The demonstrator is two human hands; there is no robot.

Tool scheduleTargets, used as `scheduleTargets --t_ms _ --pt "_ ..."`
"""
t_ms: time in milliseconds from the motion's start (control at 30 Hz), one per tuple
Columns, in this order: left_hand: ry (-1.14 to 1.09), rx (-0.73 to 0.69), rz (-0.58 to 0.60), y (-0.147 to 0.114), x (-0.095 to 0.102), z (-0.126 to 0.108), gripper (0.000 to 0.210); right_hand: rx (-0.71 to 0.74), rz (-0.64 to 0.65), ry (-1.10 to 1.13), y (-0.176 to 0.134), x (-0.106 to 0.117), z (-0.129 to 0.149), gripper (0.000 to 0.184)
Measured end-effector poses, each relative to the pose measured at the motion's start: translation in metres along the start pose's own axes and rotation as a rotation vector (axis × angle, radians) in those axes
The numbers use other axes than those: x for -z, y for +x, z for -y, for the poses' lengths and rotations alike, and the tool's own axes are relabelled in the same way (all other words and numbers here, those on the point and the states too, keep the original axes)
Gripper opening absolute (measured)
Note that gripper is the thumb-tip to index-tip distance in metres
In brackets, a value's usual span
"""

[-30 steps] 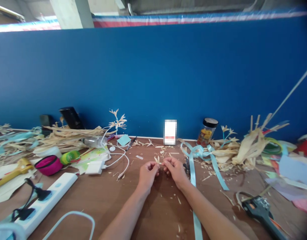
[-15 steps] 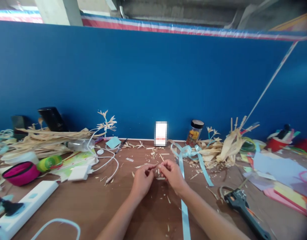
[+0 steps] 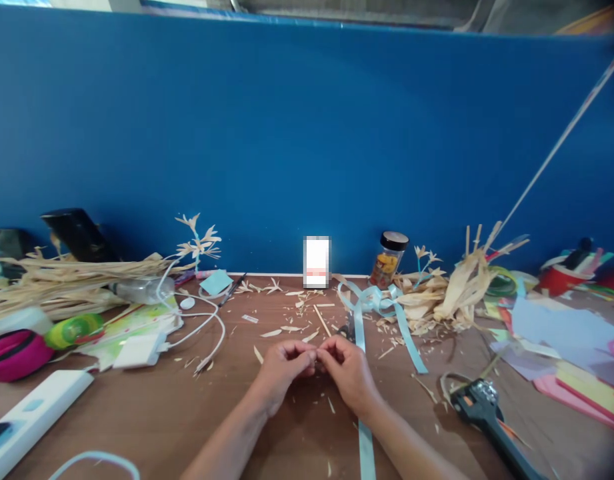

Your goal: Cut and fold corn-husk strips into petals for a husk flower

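Note:
My left hand [image 3: 287, 370] and my right hand [image 3: 347, 373] meet over the middle of the table, fingertips pinched together and touching. Whatever small thing is between them is too hidden to make out. Around them lie pale husk scraps [image 3: 290, 328]. A light blue ribbon [image 3: 365, 440] runs beneath my right wrist, leading up to a ribbon bow [image 3: 374, 300]. Partly behind the ribbon, the dark handles of a tool [image 3: 345, 331] show near my right fingers. Husk flowers on a blue stem [image 3: 198, 243] stand at the back left.
A glue gun [image 3: 489, 420] lies at the right, near coloured paper [image 3: 561, 333]. Dried corn husks [image 3: 459, 293] and a black-lidded jar [image 3: 388, 260] stand behind. At the left are a power strip [image 3: 41, 417], a white charger [image 3: 139, 350] with cable, and a pink pouch [image 3: 17, 355].
The view has tilted down and shifted slightly. My hands have come closer together, fingertips now touching. Dark tool handles that were hidden behind my right hand now show.

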State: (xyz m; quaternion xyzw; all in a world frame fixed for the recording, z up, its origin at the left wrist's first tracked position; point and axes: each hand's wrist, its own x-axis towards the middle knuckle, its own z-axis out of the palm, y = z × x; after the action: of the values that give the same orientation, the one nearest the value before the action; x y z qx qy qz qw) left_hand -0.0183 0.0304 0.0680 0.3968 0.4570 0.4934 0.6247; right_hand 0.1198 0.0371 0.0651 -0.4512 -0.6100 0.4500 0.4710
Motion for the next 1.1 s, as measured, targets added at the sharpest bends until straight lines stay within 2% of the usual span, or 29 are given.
scheduleTargets --t_ms 267,433,567,767,967,1100 --pt "-0.151 0.096 0.047 -0.0005 0.0035 -0.0018 0.014 -0.102 0.040 0.141 -0.0017 -0.0027 -0.0032 0.021" --pt "-0.143 0.106 0.032 -0.0011 0.0013 -0.0004 0.014 -0.063 0.016 0.064 -0.0018 -0.0028 -0.0061 0.021" --pt "-0.215 0.141 0.064 -0.0019 0.0026 -0.0019 0.015 -0.015 0.000 -0.007 -0.0038 -0.0037 -0.0055 0.020" --pt "-0.243 0.139 0.123 -0.0038 0.0058 -0.0057 0.013 -0.089 0.025 0.126 -0.0043 -0.0047 -0.0032 0.023" --pt "-0.212 0.122 0.126 -0.0033 0.0047 -0.0058 0.011 -0.186 0.048 0.252 -0.0023 -0.0042 -0.0034 0.025" --pt "-0.198 0.101 0.130 -0.0040 0.0028 -0.0050 0.011 -0.192 0.047 0.277 -0.0016 -0.0042 -0.0041 0.026"
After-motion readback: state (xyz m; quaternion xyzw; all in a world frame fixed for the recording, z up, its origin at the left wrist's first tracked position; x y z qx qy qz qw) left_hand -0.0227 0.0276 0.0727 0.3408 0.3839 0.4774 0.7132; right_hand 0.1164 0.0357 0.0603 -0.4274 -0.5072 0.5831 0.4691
